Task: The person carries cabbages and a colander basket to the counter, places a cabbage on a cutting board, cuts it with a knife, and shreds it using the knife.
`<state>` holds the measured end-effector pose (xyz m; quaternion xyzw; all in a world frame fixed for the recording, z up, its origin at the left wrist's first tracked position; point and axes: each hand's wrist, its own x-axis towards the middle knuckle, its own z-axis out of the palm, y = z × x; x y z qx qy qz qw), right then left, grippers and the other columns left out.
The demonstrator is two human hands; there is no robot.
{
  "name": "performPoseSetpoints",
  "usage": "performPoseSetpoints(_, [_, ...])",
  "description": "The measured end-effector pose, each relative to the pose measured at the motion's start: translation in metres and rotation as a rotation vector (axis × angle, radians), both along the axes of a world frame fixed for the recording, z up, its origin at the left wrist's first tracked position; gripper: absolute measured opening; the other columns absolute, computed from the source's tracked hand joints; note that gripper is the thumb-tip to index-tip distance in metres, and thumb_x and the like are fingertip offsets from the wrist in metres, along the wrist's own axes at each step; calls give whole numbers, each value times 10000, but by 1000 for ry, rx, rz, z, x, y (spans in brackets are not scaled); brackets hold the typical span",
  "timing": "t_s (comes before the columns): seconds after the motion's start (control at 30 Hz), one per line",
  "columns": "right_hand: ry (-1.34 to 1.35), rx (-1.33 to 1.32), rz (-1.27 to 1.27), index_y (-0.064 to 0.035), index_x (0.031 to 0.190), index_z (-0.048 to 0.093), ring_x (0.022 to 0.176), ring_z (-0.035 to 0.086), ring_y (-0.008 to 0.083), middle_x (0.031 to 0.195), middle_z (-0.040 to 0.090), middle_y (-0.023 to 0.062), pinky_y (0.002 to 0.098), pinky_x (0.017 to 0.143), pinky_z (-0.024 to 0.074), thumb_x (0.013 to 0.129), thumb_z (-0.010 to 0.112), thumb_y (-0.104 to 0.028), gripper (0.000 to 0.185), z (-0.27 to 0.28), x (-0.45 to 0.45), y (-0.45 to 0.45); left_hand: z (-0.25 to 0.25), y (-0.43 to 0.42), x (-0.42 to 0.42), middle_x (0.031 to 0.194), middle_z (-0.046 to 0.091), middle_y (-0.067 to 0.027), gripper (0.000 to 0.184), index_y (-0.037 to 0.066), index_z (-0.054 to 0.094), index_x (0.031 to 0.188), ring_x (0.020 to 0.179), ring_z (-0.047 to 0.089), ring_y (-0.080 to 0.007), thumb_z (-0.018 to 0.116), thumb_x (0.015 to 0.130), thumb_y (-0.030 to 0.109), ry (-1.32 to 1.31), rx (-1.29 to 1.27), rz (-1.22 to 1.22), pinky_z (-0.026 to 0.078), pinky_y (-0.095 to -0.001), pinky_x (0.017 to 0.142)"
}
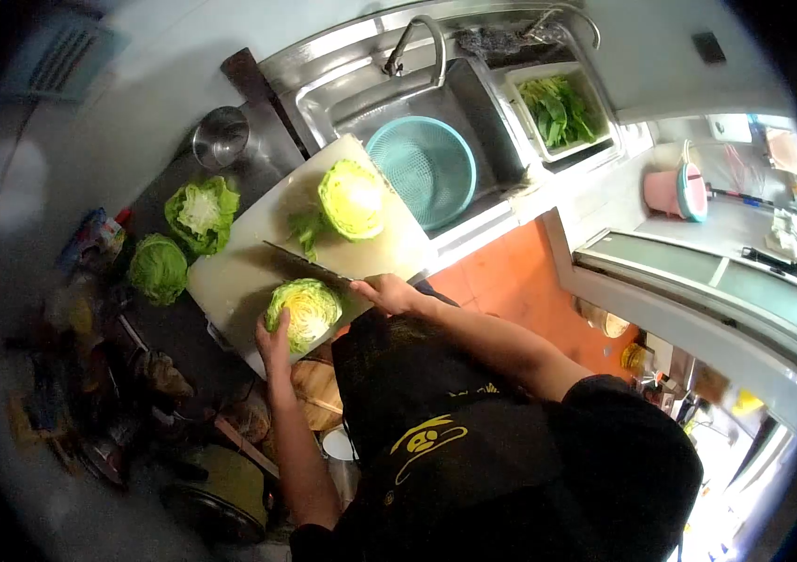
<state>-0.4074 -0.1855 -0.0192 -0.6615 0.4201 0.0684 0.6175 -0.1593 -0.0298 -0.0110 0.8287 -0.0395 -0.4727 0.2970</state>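
Note:
My left hand (274,339) is closed around the near side of a halved cabbage (309,317), whose pale yellow cut face shows, on a white cutting board (253,234). In my right hand (389,293) is the handle of a kitchen knife (309,263); its dark blade lies just beyond that half, pointing left. The other cabbage half (354,201) rests farther up the board, cut face showing. Loose green leaf pieces (305,232) lie beside it. Left of the board are a cabbage with its pale base showing (202,214) and a green cabbage (158,270).
Beyond the board, a turquoise colander (423,173) sits in a steel sink (342,94) under a faucet (417,42). A white basin (518,89) of leafy greens is to its right. A metal bowl (221,138) stands on the dark counter at left. Orange tiles (539,290) cover the floor.

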Motion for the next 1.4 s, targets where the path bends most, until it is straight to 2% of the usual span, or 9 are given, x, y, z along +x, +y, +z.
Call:
performPoseSetpoints(0.07, [-11, 34, -23, 5, 923, 637, 735, 634, 199, 721, 586, 96, 384, 723, 524, 1094, 398, -496, 581, -2, -15, 5, -18, 10, 5, 1569, 389, -212, 985, 38, 279, 1590, 1445, 396, -343, 728, 885, 560, 139, -147, 115, 354, -484, 1154])
performPoseSetpoints(0.17, [-16, 176, -35, 14, 915, 613, 665, 572, 165, 714, 557, 54, 348, 658, 514, 1100, 370, -508, 605, 35, -36, 7, -17, 2, 0, 1536, 427, -207, 892, 18, 353, 1551, 1401, 445, -327, 708, 913, 530, -5, -69, 240, 391, -457, 1122])
performPoseSetpoints(0.23, [-181, 295, -303, -10, 851, 573, 560, 511, 157, 681, 515, 39, 333, 549, 470, 1089, 359, -552, 629, 46, -43, 29, -33, 1, 4, 1515, 450, -205, 839, 7, 390, 1527, 1367, 479, -318, 695, 930, 513, -5, -192, 262, 413, -433, 1101])
performPoseSetpoints(0.27, [-20, 581, -282, 14, 761, 613, 593, 550, 167, 632, 513, 68, 306, 566, 473, 1078, 335, -598, 743, 70, -46, 16, -41, -3, 7, 1504, 460, -204, 815, 2, 406, 1515, 1349, 497, -314, 689, 939, 505, 18, -303, 253, 423, -419, 1091])
performPoseSetpoints(0.37, [-43, 744, -211, -60, 666, 512, 474, 461, 149, 591, 447, 45, 289, 452, 396, 1064, 291, -642, 739, 78, -55, 21, -45, -14, 7, 1314, 632, -145, 638, -47, 566, 1363, 1178, 611, -258, 683, 964, 438, -30, -268, 304, 471, -370, 1000])
performPoseSetpoints(0.47, [12, 812, -219, -88, 635, 452, 419, 392, 150, 563, 392, 29, 295, 423, 355, 1041, 269, -691, 749, 80, -58, 25, -39, -14, 11, 1299, 642, -155, 600, -49, 589, 1337, 1175, 609, -250, 636, 994, 441, -3, -355, 264, 475, -358, 988])
performPoseSetpoints(1.17, [-5, 738, -132, -81, 689, 484, 434, 432, 144, 595, 470, 38, 305, 446, 381, 1049, 327, -661, 701, 54, -40, 37, -83, 2, 36, 1470, 535, -167, 737, -47, 505, 1443, 1338, 509, -265, 567, 1006, 544, 171, -389, 305, 383, -376, 1113])
performPoseSetpoints(1.27, [3, 671, -68, -83, 714, 474, 453, 407, 123, 601, 428, 12, 285, 429, 352, 1069, 325, -621, 662, 31, -25, 39, -81, 1, 39, 1461, 542, -161, 744, -46, 502, 1446, 1332, 516, -254, 548, 1012, 556, 197, -320, 315, 386, -378, 1114])
performPoseSetpoints(1.4, [-142, 303, -76, -64, 832, 537, 492, 422, 115, 646, 464, 7, 287, 463, 372, 1092, 336, -557, 592, 11, 10, 54, -67, -9, 31, 1429, 569, -158, 709, -23, 516, 1443, 1283, 567, -262, 496, 1032, 554, 193, -268, 475, 444, -401, 1081])
